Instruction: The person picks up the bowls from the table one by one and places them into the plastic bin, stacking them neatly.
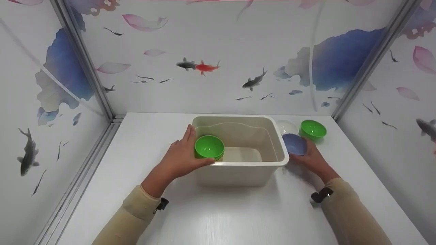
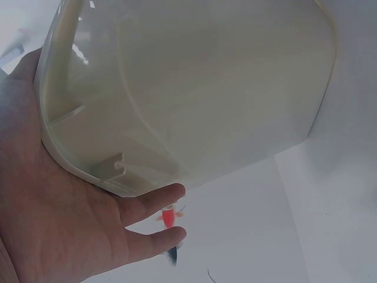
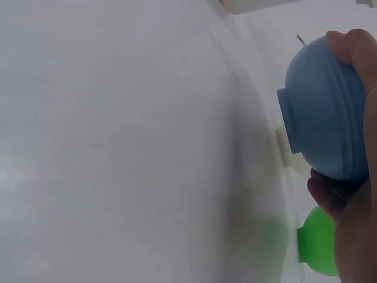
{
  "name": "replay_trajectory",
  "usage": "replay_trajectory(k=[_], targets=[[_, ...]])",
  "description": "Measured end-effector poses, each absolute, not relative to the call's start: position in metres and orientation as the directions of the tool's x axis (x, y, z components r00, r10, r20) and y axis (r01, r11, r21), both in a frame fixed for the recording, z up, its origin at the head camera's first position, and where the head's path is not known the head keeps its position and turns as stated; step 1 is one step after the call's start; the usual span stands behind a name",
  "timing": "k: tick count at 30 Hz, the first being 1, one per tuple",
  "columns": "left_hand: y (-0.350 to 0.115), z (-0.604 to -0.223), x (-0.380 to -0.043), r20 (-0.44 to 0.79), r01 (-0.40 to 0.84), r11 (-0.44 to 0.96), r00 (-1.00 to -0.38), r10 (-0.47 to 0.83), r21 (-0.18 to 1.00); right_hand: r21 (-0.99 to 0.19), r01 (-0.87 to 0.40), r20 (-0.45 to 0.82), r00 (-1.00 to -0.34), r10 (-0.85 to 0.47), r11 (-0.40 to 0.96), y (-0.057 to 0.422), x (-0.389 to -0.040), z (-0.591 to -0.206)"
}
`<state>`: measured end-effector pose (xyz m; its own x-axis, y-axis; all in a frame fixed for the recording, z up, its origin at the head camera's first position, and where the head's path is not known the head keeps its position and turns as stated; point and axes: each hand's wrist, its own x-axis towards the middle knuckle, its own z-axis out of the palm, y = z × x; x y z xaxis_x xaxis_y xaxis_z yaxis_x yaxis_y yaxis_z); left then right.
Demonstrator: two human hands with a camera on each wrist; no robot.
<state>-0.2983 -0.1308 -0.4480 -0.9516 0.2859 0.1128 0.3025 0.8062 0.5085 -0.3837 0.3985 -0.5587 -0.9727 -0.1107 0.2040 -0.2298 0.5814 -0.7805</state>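
Note:
A cream plastic bin (image 1: 235,175) stands on the table, and my left hand (image 1: 184,153) rests against its left end. The left thumb lies along the front rim and the fingers reach straight along the outer side, as the left wrist view also shows. Inside the bin at the left sits a green bowl (image 1: 209,146), stacked on another whose edge shows beneath. Just outside the bin's right end, my right hand (image 1: 311,156) grips a blue bowl (image 3: 324,112) by its rim. In the right wrist view it is held above the tabletop, tilted, its foot facing left.
Behind the blue bowl, a white bowl (image 1: 286,126) stands close to the bin's back right corner. Another green bowl (image 1: 313,130) is to its right. Printed panels (image 1: 218,92) enclose the white table (image 1: 218,217) at the back and both sides.

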Motion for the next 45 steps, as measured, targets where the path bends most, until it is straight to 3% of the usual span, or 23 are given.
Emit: replay_trajectory(k=[11, 28, 45], targets=[[-0.131, -0.447, -0.298, 0.105, 0.298, 0.805, -0.953, 0.286, 0.514, -0.782, -0.151, 0.13, -0.988, -0.079, 0.604, 0.4, -0.378, -0.532], [-0.131, -0.446, -0.298, 0.099, 0.299, 0.804, -0.952, 0.291, 0.514, -0.765, -0.13, 0.092, -0.991, -0.092, 0.631, 0.393, -0.368, -0.49], [-0.131, -0.448, -0.299, 0.118, 0.314, 0.802, -0.948, 0.296, 0.508, -0.732, -0.199, 0.17, -0.98, -0.108, 0.652, 0.386, -0.359, -0.448]])
